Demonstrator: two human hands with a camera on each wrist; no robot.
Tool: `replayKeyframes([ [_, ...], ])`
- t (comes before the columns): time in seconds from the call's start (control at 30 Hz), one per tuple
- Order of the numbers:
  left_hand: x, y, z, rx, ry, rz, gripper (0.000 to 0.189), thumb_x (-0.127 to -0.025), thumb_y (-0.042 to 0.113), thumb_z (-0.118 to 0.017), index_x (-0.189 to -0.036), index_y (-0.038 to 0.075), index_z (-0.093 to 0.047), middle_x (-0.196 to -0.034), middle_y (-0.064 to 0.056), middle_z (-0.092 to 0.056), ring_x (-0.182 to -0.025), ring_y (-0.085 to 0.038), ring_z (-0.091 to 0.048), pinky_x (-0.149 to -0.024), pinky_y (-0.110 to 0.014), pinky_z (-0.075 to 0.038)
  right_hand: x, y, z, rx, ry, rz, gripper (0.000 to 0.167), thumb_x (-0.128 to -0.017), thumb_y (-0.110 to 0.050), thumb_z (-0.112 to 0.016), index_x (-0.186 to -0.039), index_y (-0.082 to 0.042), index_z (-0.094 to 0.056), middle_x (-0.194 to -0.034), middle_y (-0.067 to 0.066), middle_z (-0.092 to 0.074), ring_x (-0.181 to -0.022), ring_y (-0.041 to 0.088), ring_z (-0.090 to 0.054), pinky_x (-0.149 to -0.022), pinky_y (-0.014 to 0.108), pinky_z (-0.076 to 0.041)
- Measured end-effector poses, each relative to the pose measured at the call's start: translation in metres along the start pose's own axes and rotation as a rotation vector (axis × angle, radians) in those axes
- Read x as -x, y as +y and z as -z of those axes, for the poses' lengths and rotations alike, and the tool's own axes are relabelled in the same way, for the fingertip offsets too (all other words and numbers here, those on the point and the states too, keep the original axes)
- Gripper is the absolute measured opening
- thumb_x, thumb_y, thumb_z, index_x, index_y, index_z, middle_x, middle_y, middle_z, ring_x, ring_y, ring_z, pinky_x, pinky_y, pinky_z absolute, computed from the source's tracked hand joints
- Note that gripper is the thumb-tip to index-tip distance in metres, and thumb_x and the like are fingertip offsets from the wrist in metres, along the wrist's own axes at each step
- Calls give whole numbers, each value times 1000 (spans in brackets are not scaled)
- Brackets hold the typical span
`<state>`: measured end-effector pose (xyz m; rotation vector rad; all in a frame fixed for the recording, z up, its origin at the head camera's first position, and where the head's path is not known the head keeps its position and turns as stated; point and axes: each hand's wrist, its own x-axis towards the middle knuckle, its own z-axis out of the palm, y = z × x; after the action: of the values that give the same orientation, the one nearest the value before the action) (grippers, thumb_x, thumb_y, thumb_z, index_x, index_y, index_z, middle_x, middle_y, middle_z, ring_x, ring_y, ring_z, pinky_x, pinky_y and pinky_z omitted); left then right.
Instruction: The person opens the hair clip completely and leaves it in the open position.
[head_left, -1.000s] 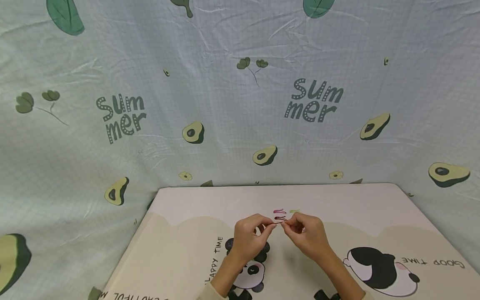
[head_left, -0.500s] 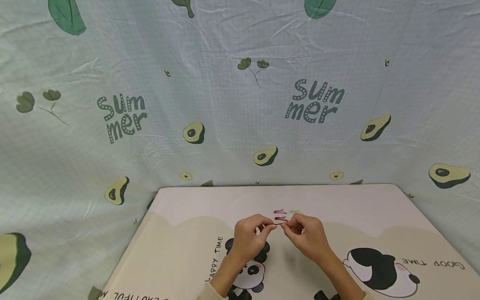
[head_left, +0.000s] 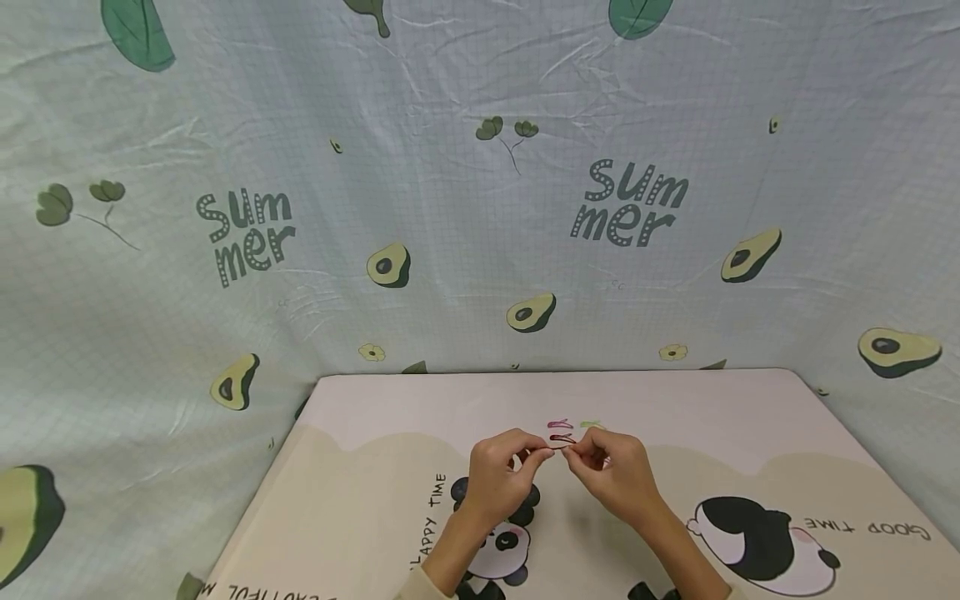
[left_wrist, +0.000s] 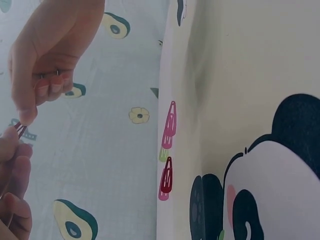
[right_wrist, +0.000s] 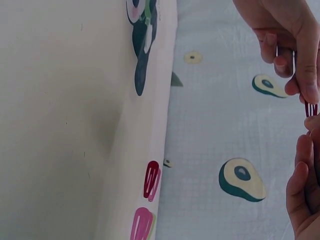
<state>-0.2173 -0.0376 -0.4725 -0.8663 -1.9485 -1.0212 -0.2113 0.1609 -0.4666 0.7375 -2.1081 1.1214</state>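
Between the two hands, raised above the table, is a small dark red snap hair clip (right_wrist: 311,108). My left hand (head_left: 504,471) pinches one end of it between thumb and fingertip. Opposite, my right hand (head_left: 615,475) pinches the other end, and the fingertips hide much of the clip. Just beyond the hands another dark red hair clip (left_wrist: 169,175) lies on the table. Near it lie pink hair clips (left_wrist: 171,120) and a light green hair clip (head_left: 592,423), which the right hand partly covers in the head view. Some clips overlap one another in the wrist views.
The table (head_left: 360,467) has a pale cover printed with a panda (head_left: 501,550), a black-and-white animal (head_left: 765,542) and lettering. Behind its far edge hangs a light curtain (head_left: 450,192) with avocado prints and the word "summer".
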Motion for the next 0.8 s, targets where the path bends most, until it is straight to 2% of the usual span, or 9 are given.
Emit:
replayKeyframes([
  [0.23,1,2,-1,5,19,1,8,-86,7,-82,-86,13,-76,-72,5,-70,-57,-1,-56,-56,-4,-39,0,-1,0,-2,6,4,35,-70,10,-85,-70,-16,-62,-59,-13,-53,-57,-7,-43,-49,14,-41],
  [0.8,2,2,-1,-22,38,28,10,-84,5,-82,-86,12,-75,-72,3,-71,-61,-3,-60,-57,-5,-39,1,-2,-3,-46,-14,5,36,-71,10,-85,-69,-18,-61,-58,-13,-53,-56,-7,-44,-48,14,-42],
])
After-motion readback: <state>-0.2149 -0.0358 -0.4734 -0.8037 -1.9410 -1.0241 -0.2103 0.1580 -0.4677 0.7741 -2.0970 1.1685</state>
